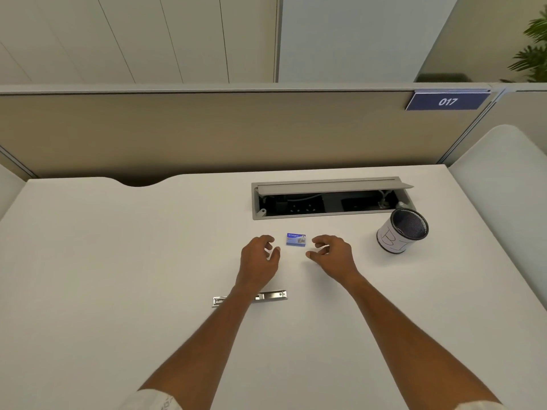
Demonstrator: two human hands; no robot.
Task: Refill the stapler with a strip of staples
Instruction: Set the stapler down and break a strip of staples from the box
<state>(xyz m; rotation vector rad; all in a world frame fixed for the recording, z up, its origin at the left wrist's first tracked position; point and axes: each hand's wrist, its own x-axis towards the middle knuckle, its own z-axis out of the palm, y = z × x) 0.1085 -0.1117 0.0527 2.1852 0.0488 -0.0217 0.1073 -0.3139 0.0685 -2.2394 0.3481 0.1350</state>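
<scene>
- Staple box: small, blue, lid closed, flat on the white desk just above frame centre.
- Left hand and right hand flank the box, one per side. Fingers loosely curled, nothing in them, no contact w/ the box yet.
- Stapler: silver, lying flat, below centre of frame, well apart from the box. Its middle is hidden under the left forearm (can't tell if the magazine is open).
- Step, prob.: picking up and opening the box to get a strip out. No refill done yet.
- Risks:
  - Box is small and light. A one-sided pinch could skid it toward the open cable tray above it.
  - Opening it tilted could spill strips, or snap one into short bits.
  - Left forearm sits right over the stapler, so dragging it back may knock the stapler off line.
  - Mesh pen cup at right is near enough to bump w/ a wide right-hand sweep.
</scene>
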